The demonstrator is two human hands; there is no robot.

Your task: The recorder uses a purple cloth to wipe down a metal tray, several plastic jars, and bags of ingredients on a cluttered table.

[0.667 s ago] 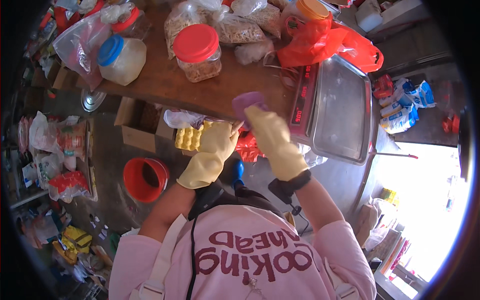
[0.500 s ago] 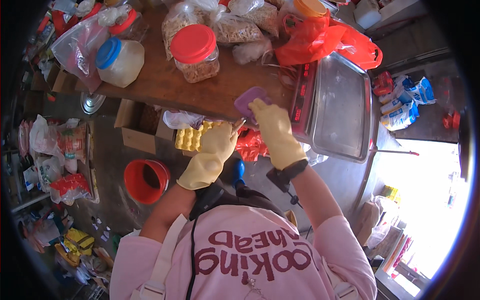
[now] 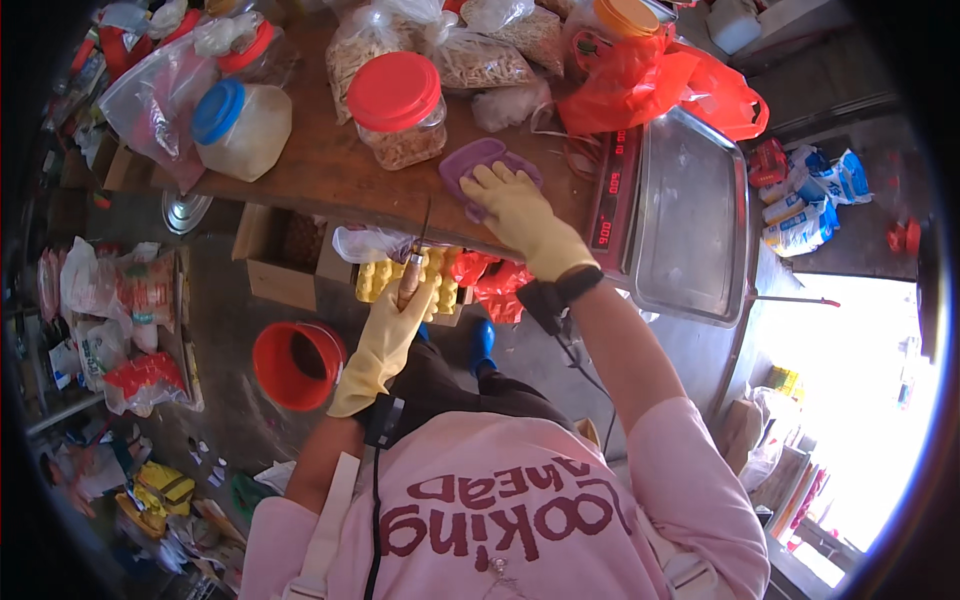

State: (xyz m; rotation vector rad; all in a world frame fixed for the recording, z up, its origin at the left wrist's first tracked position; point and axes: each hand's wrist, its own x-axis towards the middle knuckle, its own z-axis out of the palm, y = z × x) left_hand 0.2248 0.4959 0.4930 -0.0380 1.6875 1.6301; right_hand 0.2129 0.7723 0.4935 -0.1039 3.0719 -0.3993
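Observation:
My left hand (image 3: 390, 315), in a yellow rubber glove, is closed around the wooden handle of a slim tool (image 3: 411, 275). The tool's thin dark blade points up at the table's near edge; its exact kind is unclear. My right hand (image 3: 515, 210), gloved alike, lies with its fingers spread on a folded purple cloth (image 3: 466, 160). That cloth rests on the brown wooden table (image 3: 330, 170), partly hidden by my fingers. Beyond it stands a clear jar with a red lid (image 3: 397, 100). To the right is a red-framed scale with a metal tray (image 3: 690, 220).
Bags of dried food (image 3: 470, 60), a red plastic bag (image 3: 640, 90) and a blue-lidded jar (image 3: 240, 130) crowd the tabletop. Below its near edge are a cardboard box (image 3: 280, 280) and yellow egg trays (image 3: 375, 280). A red bucket (image 3: 297, 365) stands on the floor.
My right hand has moved left, pressing the purple cloth flatter onto the table with its fingers more spread. My left hand has dropped down and left, and its tool now points upward.

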